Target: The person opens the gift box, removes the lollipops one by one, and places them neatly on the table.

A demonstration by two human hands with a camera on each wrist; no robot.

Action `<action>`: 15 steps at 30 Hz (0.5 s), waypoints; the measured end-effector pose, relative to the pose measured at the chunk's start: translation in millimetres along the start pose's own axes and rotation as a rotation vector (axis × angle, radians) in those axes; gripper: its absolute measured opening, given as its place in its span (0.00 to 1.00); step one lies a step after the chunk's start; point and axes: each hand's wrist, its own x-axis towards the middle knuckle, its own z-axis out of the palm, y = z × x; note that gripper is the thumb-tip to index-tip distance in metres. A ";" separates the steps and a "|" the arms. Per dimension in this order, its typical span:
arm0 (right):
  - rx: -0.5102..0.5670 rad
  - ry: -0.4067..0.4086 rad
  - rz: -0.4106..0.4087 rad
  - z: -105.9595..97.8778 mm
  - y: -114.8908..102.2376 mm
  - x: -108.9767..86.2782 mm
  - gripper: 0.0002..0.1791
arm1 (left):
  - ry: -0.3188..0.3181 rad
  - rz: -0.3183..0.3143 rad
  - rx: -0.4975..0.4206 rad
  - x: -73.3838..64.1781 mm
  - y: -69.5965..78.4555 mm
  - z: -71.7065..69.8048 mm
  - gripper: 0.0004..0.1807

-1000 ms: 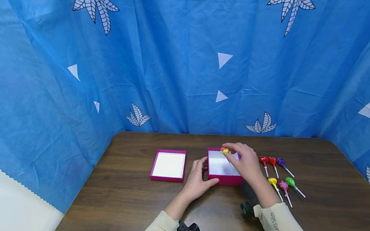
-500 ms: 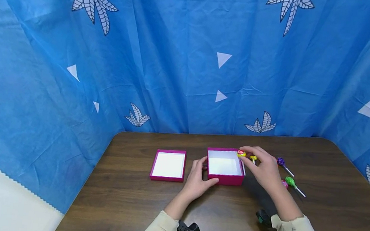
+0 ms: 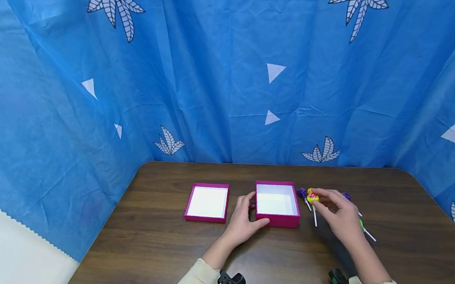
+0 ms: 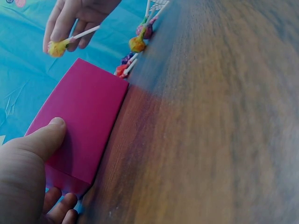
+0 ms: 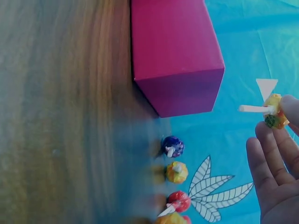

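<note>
An open pink box (image 3: 278,220) with a white inside stands on the table. My left hand (image 3: 240,224) holds its near left corner; in the left wrist view the thumb (image 4: 51,135) lies on the front face and the fingers bend beside the left side. My right hand (image 3: 338,216) pinches a yellow and red lollipop (image 3: 313,197) by its wrapped head, just right of the box. Its stick points down and clears the table in the right wrist view. Beneath and behind it lie a purple lollipop (image 3: 302,193) and a yellow lollipop (image 5: 177,172).
Left of the box lies the pink lid (image 3: 207,202), white inside facing up. More lollipops rest to the right, partly behind my right hand, among them a red lollipop (image 5: 179,200) and a second purple one (image 3: 346,196). A blue curtain (image 3: 235,69) hangs behind the table.
My right hand has carried the lollipop from above the box rightward, over the row beside it. The purple lollipop near the box has come into view. My left hand stays put.
</note>
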 end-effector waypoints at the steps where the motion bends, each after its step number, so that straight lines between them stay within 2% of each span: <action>1: 0.008 -0.008 0.020 -0.9 0.7 -1.4 0.17 | 0.000 0.000 -0.002 -0.1 0.1 -0.1 0.48; 4: 0.005 -0.025 0.060 -3.2 2.6 -4.7 0.17 | -0.003 0.000 -0.002 -0.3 0.2 -0.3 0.48; 11: -0.058 -0.063 0.090 -7.6 8.3 -6.6 0.17 | 0.000 0.004 0.003 0.0 0.4 -0.7 0.48; 15: -0.093 -0.113 0.118 -10.7 11.7 -7.0 0.18 | -0.003 0.004 0.002 0.0 -0.2 -0.6 0.48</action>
